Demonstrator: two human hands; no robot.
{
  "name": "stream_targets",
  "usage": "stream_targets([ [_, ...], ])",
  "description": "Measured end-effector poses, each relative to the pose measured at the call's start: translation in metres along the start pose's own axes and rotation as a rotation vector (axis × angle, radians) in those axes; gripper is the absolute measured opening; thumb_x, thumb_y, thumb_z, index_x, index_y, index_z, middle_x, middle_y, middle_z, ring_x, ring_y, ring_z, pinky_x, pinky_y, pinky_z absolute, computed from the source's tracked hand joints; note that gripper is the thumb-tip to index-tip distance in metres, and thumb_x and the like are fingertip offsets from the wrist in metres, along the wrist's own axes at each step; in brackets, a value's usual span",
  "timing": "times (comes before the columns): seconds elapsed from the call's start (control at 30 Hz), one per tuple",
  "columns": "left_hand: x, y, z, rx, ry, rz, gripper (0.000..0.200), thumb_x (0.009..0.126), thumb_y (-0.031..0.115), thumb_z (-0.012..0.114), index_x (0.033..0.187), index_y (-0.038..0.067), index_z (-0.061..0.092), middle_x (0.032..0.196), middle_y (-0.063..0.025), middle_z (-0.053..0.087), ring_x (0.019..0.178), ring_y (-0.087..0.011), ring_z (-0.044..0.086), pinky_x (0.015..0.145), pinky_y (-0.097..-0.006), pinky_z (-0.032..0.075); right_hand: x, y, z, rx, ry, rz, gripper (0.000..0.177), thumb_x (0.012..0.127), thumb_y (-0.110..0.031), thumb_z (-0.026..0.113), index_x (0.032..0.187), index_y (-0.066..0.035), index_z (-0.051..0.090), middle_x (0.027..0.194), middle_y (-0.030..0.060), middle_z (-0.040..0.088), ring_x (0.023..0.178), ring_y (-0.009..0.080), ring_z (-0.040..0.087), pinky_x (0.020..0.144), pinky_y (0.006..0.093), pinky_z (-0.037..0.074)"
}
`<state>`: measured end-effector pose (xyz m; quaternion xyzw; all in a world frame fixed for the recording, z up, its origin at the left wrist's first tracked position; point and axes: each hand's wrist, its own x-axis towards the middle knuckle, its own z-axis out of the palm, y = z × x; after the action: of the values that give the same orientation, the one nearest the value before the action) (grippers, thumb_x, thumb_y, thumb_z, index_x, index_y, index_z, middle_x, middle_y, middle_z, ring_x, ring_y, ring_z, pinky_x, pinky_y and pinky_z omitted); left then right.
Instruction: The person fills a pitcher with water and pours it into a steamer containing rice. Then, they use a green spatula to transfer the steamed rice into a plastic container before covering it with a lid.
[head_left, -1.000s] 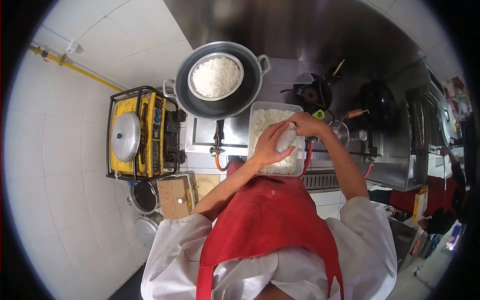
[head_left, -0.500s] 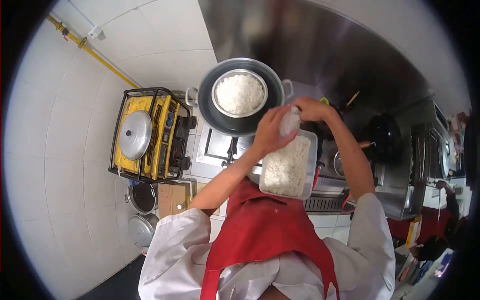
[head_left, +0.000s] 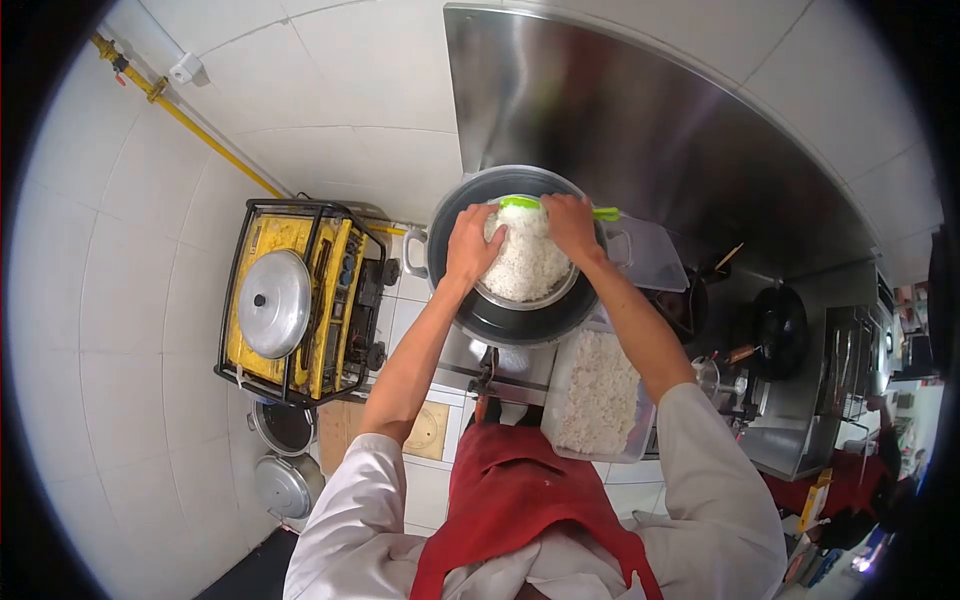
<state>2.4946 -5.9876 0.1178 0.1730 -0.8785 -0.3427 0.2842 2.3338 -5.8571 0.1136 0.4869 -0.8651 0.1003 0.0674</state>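
Note:
Inside a large two-handled pot (head_left: 490, 327) sits a metal bowl (head_left: 535, 303) heaped with white rice (head_left: 528, 268). My right hand (head_left: 570, 222) is closed around a green-handled scoop (head_left: 606, 213) over the bowl's far side. The scoop's green rim shows between my hands; the rest of it is hidden by rice and fingers. My left hand (head_left: 470, 245) is cupped at the left of the heap, thumb apart from the fingers, touching the rice or the scoop's edge. A clear plastic tub (head_left: 640, 447) of rice stands to the near right, below my right forearm.
A clear lid (head_left: 650, 258) lies right of the pot. Farther right are a dark wok (head_left: 778, 330) and a metal rack. On the left, a yellow generator (head_left: 262, 220) in a black frame carries a pot lid (head_left: 275, 303). More pots (head_left: 285, 487) stand on the floor below it.
Both hands have moved from above the tub to the bowl in the pot, carrying the scoop and rice. The heap in the bowl is higher. The view has shifted, showing the tub lower.

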Motion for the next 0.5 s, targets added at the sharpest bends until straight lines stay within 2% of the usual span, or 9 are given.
stream_targets([
  [0.2,0.001,-0.008,0.012,0.146,-0.101,0.12,0.028,0.077,0.019,0.07,0.102,0.007,0.068,0.105,-0.0092,0.065,0.098,-0.0302,0.056,0.084,-0.0411,0.044,-0.026,0.001,-0.008,-0.016,0.22,0.021,0.019,0.078,-0.008,0.055,0.095,-0.009,0.063,0.084,0.0059,0.061,0.085,0.0257,0.058,0.076,0.0422,0.041],
  [0.33,0.003,-0.012,0.025,0.206,-0.121,0.149,0.025,0.077,0.022,0.069,0.099,0.009,0.069,0.106,-0.0057,0.066,0.101,-0.0275,0.054,0.081,-0.0409,0.042,-0.047,-0.003,-0.015,-0.041,0.207,0.061,0.017,0.077,-0.007,0.055,0.092,-0.009,0.062,0.085,0.0058,0.059,0.085,0.0254,0.058,0.075,0.0411,0.041],
  [0.5,0.014,-0.011,0.021,0.241,-0.164,0.105,0.022,0.076,0.018,0.068,0.096,0.01,0.07,0.103,-0.0045,0.067,0.097,-0.0268,0.054,0.079,-0.0403,0.041,-0.057,-0.004,-0.017,-0.071,0.235,0.038,0.019,0.076,-0.007,0.056,0.093,-0.009,0.062,0.083,0.0057,0.057,0.084,0.0249,0.057,0.073,0.0403,0.04],
])
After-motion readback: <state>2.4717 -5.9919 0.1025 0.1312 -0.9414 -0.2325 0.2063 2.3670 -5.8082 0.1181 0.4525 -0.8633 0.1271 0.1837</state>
